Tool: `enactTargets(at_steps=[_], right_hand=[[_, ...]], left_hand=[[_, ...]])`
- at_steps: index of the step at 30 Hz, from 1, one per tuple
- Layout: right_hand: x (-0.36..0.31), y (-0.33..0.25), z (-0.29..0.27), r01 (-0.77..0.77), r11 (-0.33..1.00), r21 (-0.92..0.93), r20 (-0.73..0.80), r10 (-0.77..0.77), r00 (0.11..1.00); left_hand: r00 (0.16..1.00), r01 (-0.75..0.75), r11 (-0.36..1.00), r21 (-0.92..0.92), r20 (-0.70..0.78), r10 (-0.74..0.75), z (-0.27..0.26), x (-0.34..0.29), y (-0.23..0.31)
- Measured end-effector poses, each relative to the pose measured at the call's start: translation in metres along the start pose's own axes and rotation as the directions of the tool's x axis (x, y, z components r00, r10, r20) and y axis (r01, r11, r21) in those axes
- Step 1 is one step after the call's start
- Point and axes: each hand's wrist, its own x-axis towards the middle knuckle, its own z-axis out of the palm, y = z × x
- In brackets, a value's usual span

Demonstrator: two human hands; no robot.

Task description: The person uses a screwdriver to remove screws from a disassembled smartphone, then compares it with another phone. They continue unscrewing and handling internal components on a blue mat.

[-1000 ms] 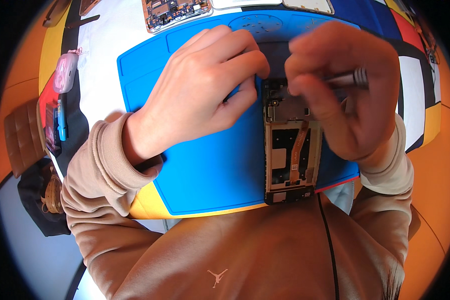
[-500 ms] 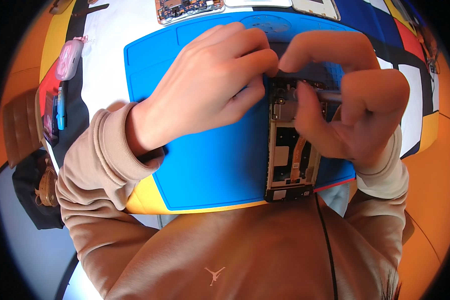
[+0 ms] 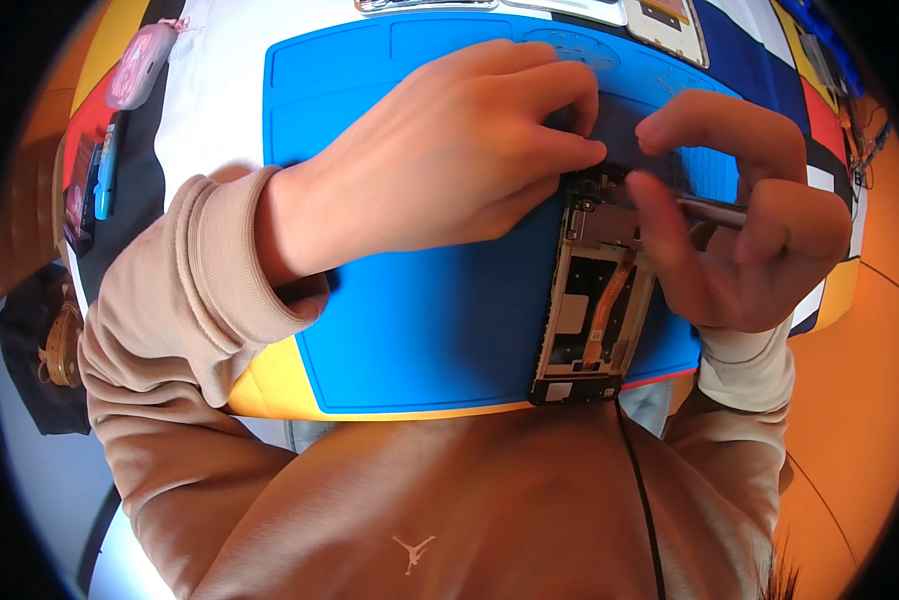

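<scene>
An opened smartphone (image 3: 572,312), its inner frame and an orange flex cable (image 3: 604,322) exposed, lies lengthwise on the blue work mat (image 3: 420,330). At its far end my left hand (image 3: 470,150) is closed, thumb and index finger together by the top edge; anything pinched there is hidden. My right hand (image 3: 750,220) is over the phone's right side, thumb and index finger parted. A slim metal rod-shaped tool (image 3: 712,211) is tucked under its curled fingers; the tool's kind does not show.
Phone housings and parts (image 3: 670,30) lie beyond the mat. On the left are a pink case (image 3: 140,65), a blue pen (image 3: 105,185) and a dark box (image 3: 80,200). A black cable (image 3: 640,480) runs down over my front. Tools and wires (image 3: 855,140) sit at the far right.
My right index finger has drawn away from my left fingertips, leaving a gap between the hands. The whole view has shifted slightly; the phone stays on the mat.
</scene>
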Motion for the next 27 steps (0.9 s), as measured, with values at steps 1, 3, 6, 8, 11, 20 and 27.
enactTargets(at_steps=[1, 3, 6, 8, 11, 20, 27], right_hand=[[0.0, 0.0, 0.001, -0.004, 1.0, -0.002, -0.002, 0.004, 1.0], [0.001, 0.0, 0.0, -0.009, 0.999, 0.052, 0.007, 0.008, 1.0], [0.004, -0.001, 0.0, -0.004, 0.99, 0.141, 0.024, 0.001, 1.0], [0.007, -0.003, -0.001, 0.021, 0.996, 0.082, 0.072, -0.027, 0.997], [0.011, -0.006, -0.002, 0.062, 0.998, 0.01, 0.13, -0.062, 0.99], [0.015, -0.009, 0.003, 0.095, 0.995, -0.042, 0.117, -0.089, 0.989], [0.019, -0.006, 0.001, 0.129, 0.991, -0.033, 0.118, -0.124, 0.985]], left_hand=[[1.0, -0.004, 1.0, -0.016, -0.029, 0.003, 0.001, -0.001, -0.001], [0.999, -0.024, 1.0, 0.007, -0.036, 0.025, 0.002, -0.002, -0.002], [1.0, -0.017, 1.0, 0.018, -0.015, 0.017, 0.004, -0.003, -0.002], [0.999, 0.003, 1.0, -0.008, -0.032, -0.003, 0.006, -0.002, -0.002], [0.996, 0.002, 1.0, -0.005, -0.094, -0.003, 0.01, -0.001, -0.001], [0.995, -0.003, 0.997, 0.078, -0.097, 0.01, 0.012, -0.001, 0.001], [0.985, -0.075, 0.989, 0.124, -0.146, 0.093, 0.018, -0.003, -0.004]])
